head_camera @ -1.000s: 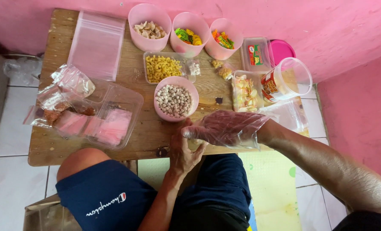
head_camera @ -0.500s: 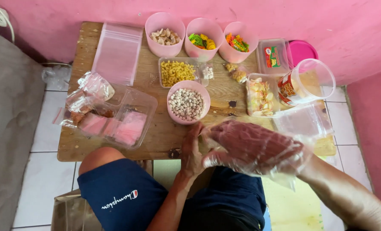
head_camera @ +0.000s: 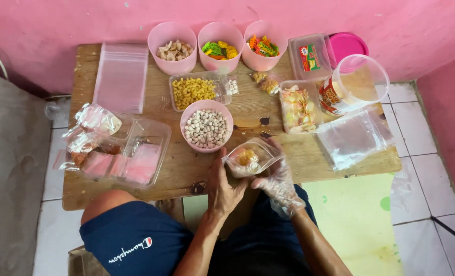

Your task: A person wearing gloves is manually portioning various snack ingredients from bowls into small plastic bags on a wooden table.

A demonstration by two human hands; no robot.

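Note:
My bare left hand [head_camera: 223, 187] and my right hand [head_camera: 277, 183], which wears a thin clear plastic glove, both grip a small clear plastic bag [head_camera: 248, 158] with a yellowish snack piece inside. The bag is held at the near edge of the low wooden table [head_camera: 186, 166], just in front of a pink bowl of small round beige snacks [head_camera: 206, 127].
Three pink bowls of snacks [head_camera: 217, 46] line the far edge by the pink wall. A clear tray of yellow curls [head_camera: 193, 91], a tray of pale chips [head_camera: 298, 108], a tipped clear tub [head_camera: 354, 84], empty bag stacks [head_camera: 119, 76] [head_camera: 354, 137] and a tray of filled packets [head_camera: 117, 148] lie about.
My gloved right hand has pulled back from over the table to the small bag, which my left hand holds. The camera view has shifted slightly.

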